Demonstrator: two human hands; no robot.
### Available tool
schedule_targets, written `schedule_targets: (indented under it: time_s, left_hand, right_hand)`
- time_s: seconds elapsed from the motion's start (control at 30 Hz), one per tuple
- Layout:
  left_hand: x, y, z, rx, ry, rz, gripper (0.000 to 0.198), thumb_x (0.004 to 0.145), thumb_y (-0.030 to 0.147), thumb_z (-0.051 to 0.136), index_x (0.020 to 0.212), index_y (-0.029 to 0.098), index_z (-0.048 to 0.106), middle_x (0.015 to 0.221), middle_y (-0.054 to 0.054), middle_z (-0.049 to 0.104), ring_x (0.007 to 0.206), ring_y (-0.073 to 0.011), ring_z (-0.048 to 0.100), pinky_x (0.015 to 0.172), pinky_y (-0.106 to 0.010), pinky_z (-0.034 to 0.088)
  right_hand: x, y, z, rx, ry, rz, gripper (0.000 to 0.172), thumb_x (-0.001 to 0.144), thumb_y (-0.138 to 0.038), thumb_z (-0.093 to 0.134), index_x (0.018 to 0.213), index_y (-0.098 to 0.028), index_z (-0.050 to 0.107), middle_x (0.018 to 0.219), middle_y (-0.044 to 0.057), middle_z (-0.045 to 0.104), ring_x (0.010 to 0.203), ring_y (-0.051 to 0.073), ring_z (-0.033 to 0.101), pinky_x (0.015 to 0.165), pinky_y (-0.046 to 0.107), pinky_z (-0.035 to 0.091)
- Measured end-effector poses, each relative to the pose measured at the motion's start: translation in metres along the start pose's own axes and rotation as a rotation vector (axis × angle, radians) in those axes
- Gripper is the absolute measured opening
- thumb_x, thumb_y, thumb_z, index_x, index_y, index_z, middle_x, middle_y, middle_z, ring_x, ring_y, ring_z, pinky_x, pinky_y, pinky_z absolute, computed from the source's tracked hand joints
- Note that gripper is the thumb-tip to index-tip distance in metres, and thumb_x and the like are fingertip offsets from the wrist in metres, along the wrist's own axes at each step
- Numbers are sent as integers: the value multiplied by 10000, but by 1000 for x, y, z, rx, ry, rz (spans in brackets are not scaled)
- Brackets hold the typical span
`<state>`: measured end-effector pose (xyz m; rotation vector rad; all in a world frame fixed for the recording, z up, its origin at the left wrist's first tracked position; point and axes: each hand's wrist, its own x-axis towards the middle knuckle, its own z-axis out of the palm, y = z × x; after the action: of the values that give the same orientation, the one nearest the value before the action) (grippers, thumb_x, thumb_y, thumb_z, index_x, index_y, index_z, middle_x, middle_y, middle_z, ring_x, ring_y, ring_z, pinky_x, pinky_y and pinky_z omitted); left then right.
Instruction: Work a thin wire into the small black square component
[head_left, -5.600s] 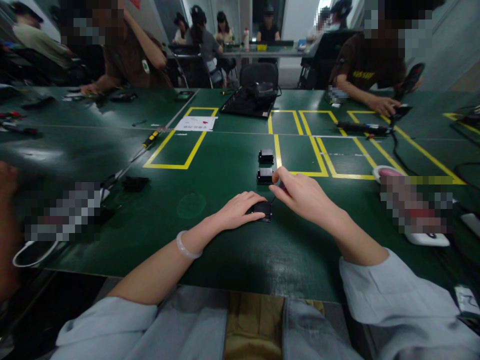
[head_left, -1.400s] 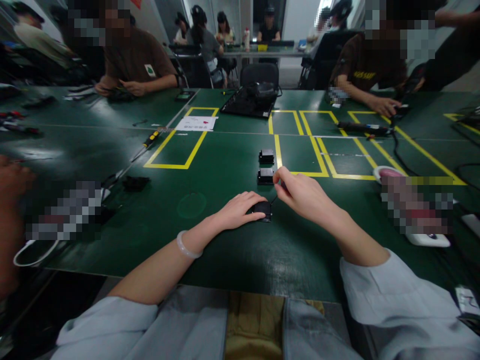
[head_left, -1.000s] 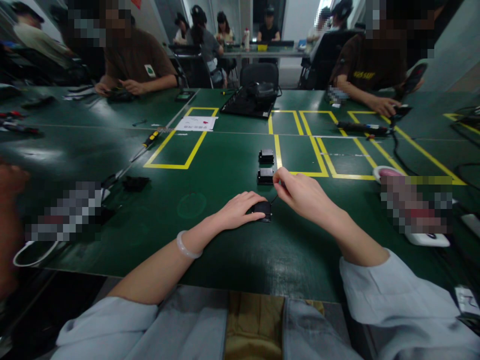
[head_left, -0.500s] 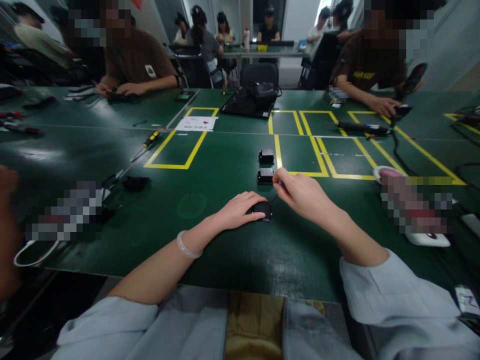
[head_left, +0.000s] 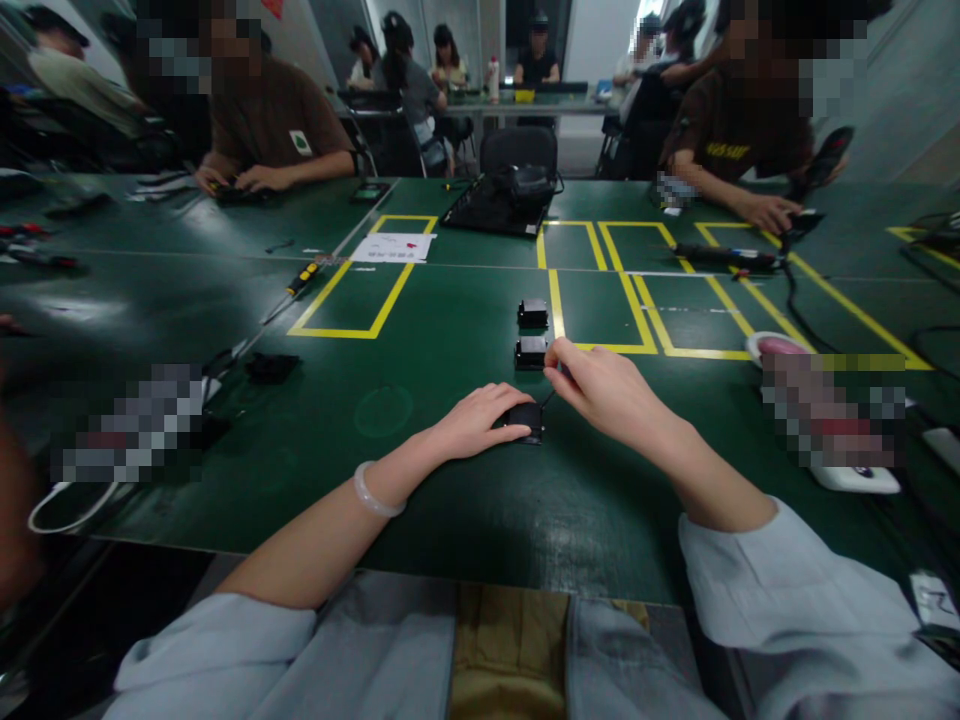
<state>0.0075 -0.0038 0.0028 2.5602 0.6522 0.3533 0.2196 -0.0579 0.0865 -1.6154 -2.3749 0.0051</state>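
A small black box-shaped part [head_left: 527, 422] rests on the green table [head_left: 315, 500]. My left hand [head_left: 480, 418] grips it from the left, fingers over its far side and thumb along its near side. My right hand [head_left: 596, 385] is closed in a pinch on a thin dark rod [head_left: 549, 397], whose lower end meets the part's far right corner. What kind of tool or piece the rod is, I cannot make out. Just beyond stand two similar black parts with grey tops, one [head_left: 531, 351] close to my right fingertips and another [head_left: 533, 312] behind it.
A yellow-black screwdriver [head_left: 304, 278] and a black piece [head_left: 271, 366] lie to the left. Yellow tape outlines [head_left: 607, 349] mark the table. A black electric screwdriver [head_left: 727, 257] with a cable lies at the right, beyond a white device [head_left: 855, 479]. Co-workers sit opposite.
My hands and the black part stay almost still; the thin rod shifts very slightly. At the left edge, another person's arm has moved.
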Motion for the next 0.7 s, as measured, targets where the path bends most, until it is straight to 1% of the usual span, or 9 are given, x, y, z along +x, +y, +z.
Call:
schedule_targets:
  time_s: [0.2,0.4,0.57,0.7]
  left_hand:
    - [0,0,0,4,3,2,412,973,502,456,1270,228,538,1217,-75,594,1101,-238,535,967,-371,410]
    - [0,-1,1,4,4,12,414,975,494,456,1282,225,525,1229,-76,590,1103,-237,534,970,-370,408]
    - [0,-1,1,-1,0,-1,422,972,504,455,1285,230,530,1226,-79,589,1107,-239,534,976,-377,406]
    - [0,-1,1,-4,1,-6,415,974,505,450,1276,235,537,1227,-77,590,1110,-239,533,977,-377,405]
  right_hand:
    - [0,-1,-1,11,-12,15,191,964,-283,370,1041,-191,518,779,37,654,666,179,574,584,273,279]
    - [0,-2,-2,36,-6,9,243,983,-372,362,1019,-195,524,778,39,660,681,186,583,586,273,282]
    - [0,-2,-2,4,-20,32,223,971,-302,348,1046,-190,525,809,55,670,685,183,586,584,274,282]
    - [0,-1,-2,1,-22,35,215,953,-277,354,1066,-188,515,796,50,665,667,181,574,578,275,278]
